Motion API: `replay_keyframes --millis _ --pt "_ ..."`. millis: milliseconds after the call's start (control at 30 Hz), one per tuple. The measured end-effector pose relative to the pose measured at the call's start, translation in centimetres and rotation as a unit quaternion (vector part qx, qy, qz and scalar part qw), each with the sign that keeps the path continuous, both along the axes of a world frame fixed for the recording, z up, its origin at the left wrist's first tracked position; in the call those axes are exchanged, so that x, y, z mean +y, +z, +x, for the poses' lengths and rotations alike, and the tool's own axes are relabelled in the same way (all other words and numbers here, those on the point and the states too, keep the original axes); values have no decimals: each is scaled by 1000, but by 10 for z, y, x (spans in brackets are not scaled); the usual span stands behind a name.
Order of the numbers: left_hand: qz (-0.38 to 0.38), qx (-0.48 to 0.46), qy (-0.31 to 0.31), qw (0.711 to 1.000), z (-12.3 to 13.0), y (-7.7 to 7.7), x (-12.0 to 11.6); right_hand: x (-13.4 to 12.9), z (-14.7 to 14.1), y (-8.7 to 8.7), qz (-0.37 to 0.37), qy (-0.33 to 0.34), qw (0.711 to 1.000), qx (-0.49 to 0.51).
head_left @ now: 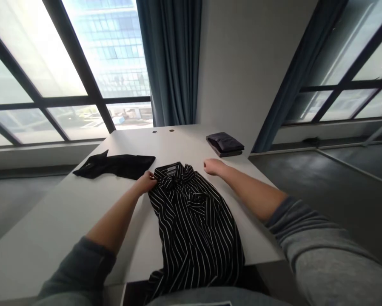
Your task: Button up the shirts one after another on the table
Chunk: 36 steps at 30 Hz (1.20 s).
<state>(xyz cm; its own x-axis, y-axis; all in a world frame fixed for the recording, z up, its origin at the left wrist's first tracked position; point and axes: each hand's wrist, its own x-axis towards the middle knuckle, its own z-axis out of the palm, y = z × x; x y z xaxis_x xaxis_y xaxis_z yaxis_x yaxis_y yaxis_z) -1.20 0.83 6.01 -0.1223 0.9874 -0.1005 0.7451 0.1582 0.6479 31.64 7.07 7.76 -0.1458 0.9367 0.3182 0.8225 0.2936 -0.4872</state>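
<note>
Striped blouse (197, 233), black with thin white lines, lay flat at my 12 o'clock, and everything else in the room framed it. Tall windows (41, 80) filled 10 o'clock, another window (347, 93) stood at 2 o'clock, and a blue curtain (168, 55) hung between the far wall and the glass at about 12 o'clock. The white table (60, 221) ran away from me, with the blouse across its near half and its lower end hanging past the near edge.

At 10 o'clock a loose black garment (114, 165) lay bunched and unfolded. At 1 o'clock, near the far corner, sat a neat dark folded stack (224, 143). The blouse showed no folds yet: it was spread out, with its tied bow (178, 180) uppermost, nearest the far end.

My left hand (145, 182) lay on the blouse's shoulder beside the bow, but my fingers were hidden behind the cloth, so I could not tell whether they pinched it or only touched it. My right hand (214, 166) rested on the table just beside the other shoulder, loosely curled and holding nothing.

The blouse's sleeves could not be made out, and its hem was cut off by the bottom of the view. Two small holes (154, 131) marked the table's far end.
</note>
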Motion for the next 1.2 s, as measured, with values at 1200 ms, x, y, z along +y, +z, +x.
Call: replay_keyframes --millis 1200 --pt "125 252 -99 954 53 -76 -16 -15 -106 -79 -69 131 978 -150"
